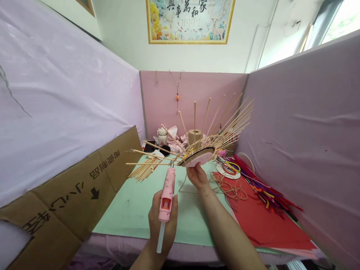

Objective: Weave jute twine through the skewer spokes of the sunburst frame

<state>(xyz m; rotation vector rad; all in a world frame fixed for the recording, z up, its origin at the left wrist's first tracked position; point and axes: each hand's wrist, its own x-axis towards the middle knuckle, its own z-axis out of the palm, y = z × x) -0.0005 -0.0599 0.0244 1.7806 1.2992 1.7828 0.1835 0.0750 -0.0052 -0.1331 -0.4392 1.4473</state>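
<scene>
A pink hot glue gun (168, 187) is in my left hand (162, 219), fingers wrapped round it, with a clear glue stick poking from its rear end. Its nozzle meets or nearly meets the left edge of a round base (200, 159) wound with dark and tan cord. Many thin wooden sticks (195, 123) fan out from that base. From below, my right hand (198, 175) grips the base and tilts it, so its pale underside shows. Twine (184, 183) hangs down from the piece toward the table; where its end is fixed is hidden.
Loose sticks (144, 168) lie at the left on the green tabletop (126, 213). A twine spool (195, 137) and a jar (162, 137) stand behind. To the right are scissors (233, 167), tangled twine (234, 191), red sheets (261, 225) and pipe cleaners (261, 187). Cardboard (81, 195) leans left.
</scene>
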